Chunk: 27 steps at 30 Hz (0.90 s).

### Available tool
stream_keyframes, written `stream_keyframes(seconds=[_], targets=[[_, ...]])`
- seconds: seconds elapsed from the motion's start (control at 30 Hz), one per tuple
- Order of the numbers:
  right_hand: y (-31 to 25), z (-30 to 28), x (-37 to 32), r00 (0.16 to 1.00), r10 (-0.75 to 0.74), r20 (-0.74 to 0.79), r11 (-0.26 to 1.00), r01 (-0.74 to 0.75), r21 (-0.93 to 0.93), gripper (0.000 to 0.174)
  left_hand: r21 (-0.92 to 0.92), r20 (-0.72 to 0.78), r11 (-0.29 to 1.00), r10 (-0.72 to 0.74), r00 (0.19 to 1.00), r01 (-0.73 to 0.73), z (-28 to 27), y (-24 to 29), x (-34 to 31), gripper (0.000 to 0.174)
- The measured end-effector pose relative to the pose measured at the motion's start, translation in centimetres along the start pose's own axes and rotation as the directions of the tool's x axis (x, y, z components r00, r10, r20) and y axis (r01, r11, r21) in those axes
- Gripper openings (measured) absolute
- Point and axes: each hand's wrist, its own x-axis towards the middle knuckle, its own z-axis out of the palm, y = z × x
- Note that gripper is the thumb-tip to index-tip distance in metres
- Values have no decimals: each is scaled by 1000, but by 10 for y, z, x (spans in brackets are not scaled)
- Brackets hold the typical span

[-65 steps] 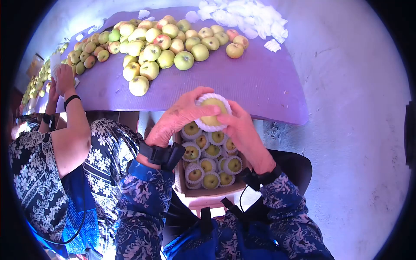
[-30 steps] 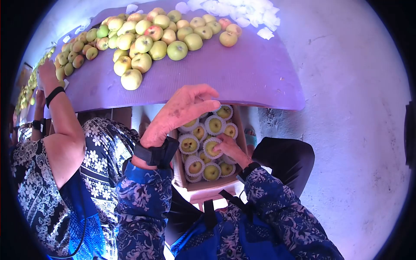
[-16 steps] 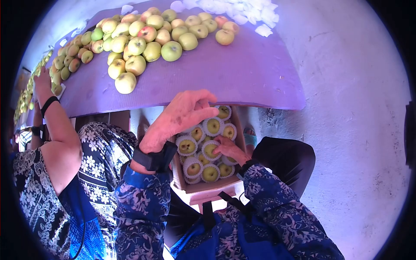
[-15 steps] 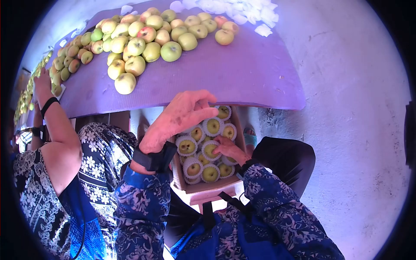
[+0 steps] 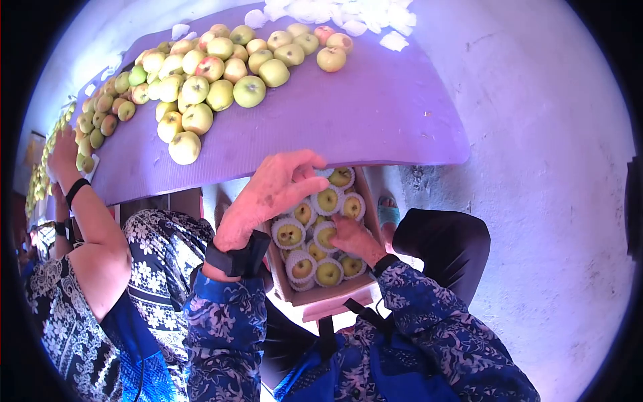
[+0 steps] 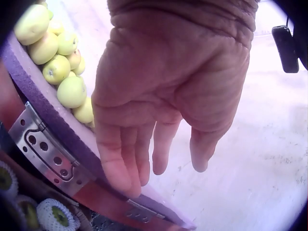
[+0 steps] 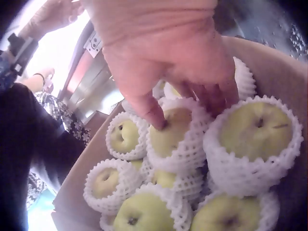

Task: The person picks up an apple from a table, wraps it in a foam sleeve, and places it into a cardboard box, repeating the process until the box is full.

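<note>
Several apples in white foam nets fill a cardboard box point(image 5: 295, 295) below the table edge. Inside it the right hand point(image 5: 355, 240) grips one netted apple point(image 5: 325, 237); the right wrist view shows the thumb of that hand point(image 7: 166, 57) on the apple point(image 7: 171, 134) and the other fingers at its far side. Above the box's left side, near the table edge, hangs the left hand point(image 5: 271, 191), empty, its fingers loosely bent. The left wrist view shows the palm of this hand point(image 6: 168, 82) with nothing in it.
A purple-covered table point(image 5: 281, 130) carries a heap of bare apples point(image 5: 194, 90) and a pile of white foam nets point(image 5: 355, 13). At the left another person point(image 5: 100, 261) reaches to the table. A pale wall point(image 5: 536, 167) stands at the right.
The right hand went from holding a netted apple with the left hand above the box down into the box. The left hand let go and stayed above. The view has shifted slightly.
</note>
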Motion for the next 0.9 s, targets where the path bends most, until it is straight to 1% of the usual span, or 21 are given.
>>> stream_keyframes(seconds=[0.03,0.13,0.23,0.33,0.43,0.5,0.63,0.73,0.83,0.9], targets=[[-6,-3,-5,1000,17,-19,999,-18,-30,41,5,-6,1000,7,1000,-7,0,-1,1,36],[-13,3,-11,988,-12,-151,979,-19,-202,37,38,-32,999,32,999,-31,2,-11,4,36],[-19,4,-13,944,-185,-272,889,43,-456,35,105,-62,993,65,996,-58,2,-21,7,36],[-22,2,-10,941,-252,-225,889,133,-439,36,135,-65,989,74,995,-65,-2,-24,10,36],[-27,8,-9,928,-319,-192,885,219,-410,45,144,-62,989,48,997,-39,-6,-27,13,35],[-33,9,-12,934,-317,-161,878,225,-423,53,164,-56,986,25,998,-15,-7,-27,15,35],[-34,19,-21,934,-336,-120,837,238,-493,70,211,-86,976,64,994,-45,-3,-28,11,37],[-29,31,-19,925,-349,-148,778,198,-597,72,243,-100,968,89,991,-62,-2,-31,10,38],[-31,25,-21,907,-380,-178,793,221,-568,53,243,-96,969,78,992,-53,-1,-32,11,37],[-28,26,-21,926,-349,-143,816,226,-532,47,237,-94,970,68,993,-44,-2,-29,10,37]])
